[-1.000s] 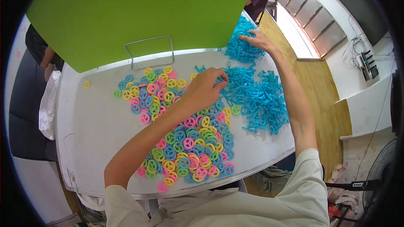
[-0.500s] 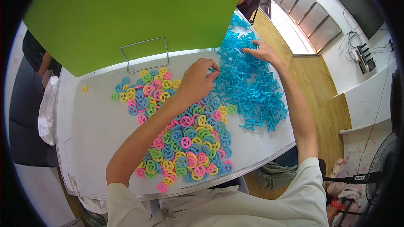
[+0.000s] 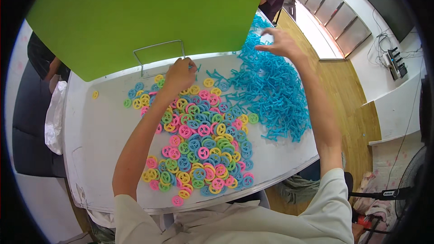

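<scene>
Hanging with fingers spread, the right hand (image 3: 283, 45) was nearer to the blue heap (image 3: 275, 92), which lay to its left and near side; the left hand (image 3: 180, 74) seemingly pinched one small blue piece (image 3: 199, 68).

Wide lane down the left, where bare white tabletop (image 3: 104, 140) runs open past one stray yellow wheel (image 3: 95, 94) (small, easily skirted). Straight ahead, the green panel (image 3: 149, 13) walls things off, its bent-wire frame (image 3: 158, 45) crowding the left hand (image 3: 181, 74)! Heaped coloured wheels (image 3: 203, 153) clog the middle, blue plastic pieces (image 3: 275, 99) the right; near the front edge, a gap opens between them.
</scene>
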`<state>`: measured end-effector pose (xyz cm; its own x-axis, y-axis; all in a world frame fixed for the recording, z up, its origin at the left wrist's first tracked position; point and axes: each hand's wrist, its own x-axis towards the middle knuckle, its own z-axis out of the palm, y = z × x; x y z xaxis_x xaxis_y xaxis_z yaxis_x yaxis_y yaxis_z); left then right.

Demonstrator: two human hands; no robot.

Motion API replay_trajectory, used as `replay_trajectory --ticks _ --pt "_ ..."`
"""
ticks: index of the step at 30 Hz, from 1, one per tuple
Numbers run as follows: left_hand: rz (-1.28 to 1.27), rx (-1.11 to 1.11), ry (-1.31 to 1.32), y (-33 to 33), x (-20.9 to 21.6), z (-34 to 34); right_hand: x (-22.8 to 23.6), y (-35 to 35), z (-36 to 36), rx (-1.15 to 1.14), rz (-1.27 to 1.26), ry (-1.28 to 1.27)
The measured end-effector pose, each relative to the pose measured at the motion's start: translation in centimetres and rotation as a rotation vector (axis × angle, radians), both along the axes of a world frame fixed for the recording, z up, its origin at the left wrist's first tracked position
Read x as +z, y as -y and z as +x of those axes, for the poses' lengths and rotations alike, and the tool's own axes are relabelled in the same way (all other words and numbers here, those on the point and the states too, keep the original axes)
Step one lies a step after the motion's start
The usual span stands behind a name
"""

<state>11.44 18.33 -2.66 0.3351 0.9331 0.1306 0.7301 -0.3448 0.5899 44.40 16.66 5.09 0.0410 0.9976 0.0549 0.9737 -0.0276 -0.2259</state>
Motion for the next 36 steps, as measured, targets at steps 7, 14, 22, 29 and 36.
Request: replay_trajectory --ticks 7,14,22,29,36 --pt "-0.164 -0.056 -0.009 -1.1 -0.8 0.3 -4.0 -4.4 -1.0 0.237 -0.14 0.088" --pt "-0.181 0.037 0.036 -2.9 -1.3 1.1 -2.8 -2.2 -0.8 0.155 -0.293 0.084" --pt "-0.123 0.06 -0.081 -2.6 -1.3 2.5 -3.7 -0.5 0.0 0.264 -0.234 -0.046" --pt "-0.014 0.098 0.07 0.9 2.1 1.2 -1.5 7.1 -7.5 0.206 0.333 -0.298" --pt "-0.371 -0.059 0.749 10.7 5.2 -2.5 -3.9 13.8 -18.3 0.28 0.145 -1.049"
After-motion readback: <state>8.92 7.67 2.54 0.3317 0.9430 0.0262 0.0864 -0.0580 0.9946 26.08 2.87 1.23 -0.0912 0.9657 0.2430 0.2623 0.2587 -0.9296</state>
